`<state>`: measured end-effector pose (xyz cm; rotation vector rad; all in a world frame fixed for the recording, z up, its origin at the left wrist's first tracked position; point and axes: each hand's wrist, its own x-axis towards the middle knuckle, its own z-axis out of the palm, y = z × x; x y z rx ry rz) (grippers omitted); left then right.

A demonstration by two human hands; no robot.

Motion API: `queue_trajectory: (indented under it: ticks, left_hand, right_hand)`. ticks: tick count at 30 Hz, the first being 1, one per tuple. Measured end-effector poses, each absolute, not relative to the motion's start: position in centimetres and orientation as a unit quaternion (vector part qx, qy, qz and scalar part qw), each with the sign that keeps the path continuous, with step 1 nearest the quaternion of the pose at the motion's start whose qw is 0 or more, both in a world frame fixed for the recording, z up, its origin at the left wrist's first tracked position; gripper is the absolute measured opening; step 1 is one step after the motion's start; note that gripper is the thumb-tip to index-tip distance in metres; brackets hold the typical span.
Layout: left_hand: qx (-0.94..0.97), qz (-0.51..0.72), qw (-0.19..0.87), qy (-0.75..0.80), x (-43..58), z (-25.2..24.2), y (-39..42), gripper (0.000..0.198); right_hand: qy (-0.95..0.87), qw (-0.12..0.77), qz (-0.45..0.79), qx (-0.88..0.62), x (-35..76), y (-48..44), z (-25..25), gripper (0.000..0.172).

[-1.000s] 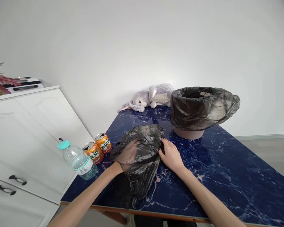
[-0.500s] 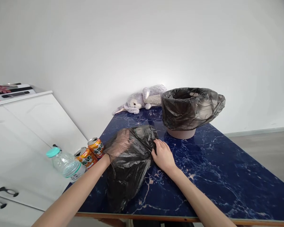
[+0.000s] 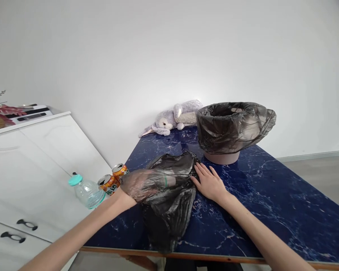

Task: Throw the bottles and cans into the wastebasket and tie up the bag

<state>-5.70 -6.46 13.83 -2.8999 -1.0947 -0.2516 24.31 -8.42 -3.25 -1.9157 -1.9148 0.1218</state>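
A thin black plastic bag [image 3: 169, 203] lies crumpled on the blue marbled table [image 3: 243, 210], its lower part reaching toward the front edge. My left hand [image 3: 142, 184] is inside the bag, seen dimly through the film; its fingers are too blurred to make out. Something pale with a green stripe shows through the plastic just right of it. My right hand [image 3: 210, 184] lies on the bag's right edge, palm down, fingers spread. Behind it stands a pinkish bin [image 3: 222, 158] lined with another black bag [image 3: 228, 131], which flares out to the right.
Left of my left hand stand two orange cans [image 3: 109, 183] and a clear bottle [image 3: 90, 194] with a turquoise cap. A grey plush toy [image 3: 172, 116] lies against the wall. A white cabinet [image 3: 39, 169] is at the left.
Inside the bag, my left hand appears lower and its outline is less clear. The green-striped thing now shows through the film. My right hand's fingers have flattened out. The whole view has shifted slightly.
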Motion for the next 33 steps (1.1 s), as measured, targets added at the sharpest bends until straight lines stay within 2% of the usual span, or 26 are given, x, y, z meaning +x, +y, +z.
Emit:
queue_trajectory:
  ticks: [6,8,10,14,18,22,27,31,33]
  left_hand:
    - [-0.870,0.126,-0.120,-0.462,-12.1,21.8,-12.2,0.060]
    - [-0.865,0.135,-0.093,-0.473,-14.3,23.5,-12.5,0.059]
    - [-0.879,0.115,-0.016,-0.463,-15.8,24.3,-12.2,0.056]
    - [-0.895,0.095,0.156,-0.407,-15.6,24.3,-10.4,0.055]
    - [-0.885,0.141,0.240,-0.373,-12.5,24.0,-8.2,0.037]
    - [-0.892,0.163,0.234,-0.351,-10.4,23.9,-5.4,0.026]
    - [-0.897,0.182,0.246,-0.319,-10.7,22.8,-2.6,0.030]
    - [-0.916,0.143,0.208,-0.312,-11.1,21.9,-1.9,0.027]
    - [-0.921,0.119,0.196,-0.316,-10.7,22.0,-2.3,0.030]
  right_hand:
    - [-0.720,0.179,0.030,-0.670,28.8,-10.7,-4.3,0.073]
    - [-0.730,0.177,0.012,-0.660,30.2,-11.9,-5.2,0.076]
    - [-0.733,0.188,-0.011,-0.654,31.3,-13.1,-6.0,0.078]
    - [-0.731,0.209,-0.051,-0.648,32.5,-15.4,-7.2,0.078]
    - [-0.731,0.227,-0.068,-0.640,32.8,-17.0,-7.3,0.075]
    - [-0.726,0.251,-0.062,-0.637,32.7,-18.0,-6.9,0.071]
    - [-0.701,0.305,-0.004,-0.644,32.3,-18.8,-5.4,0.071]
    - [-0.669,0.374,0.022,-0.642,31.7,-20.2,-3.3,0.065]
    - [-0.690,0.378,0.009,-0.618,31.1,-21.3,-2.8,0.061]
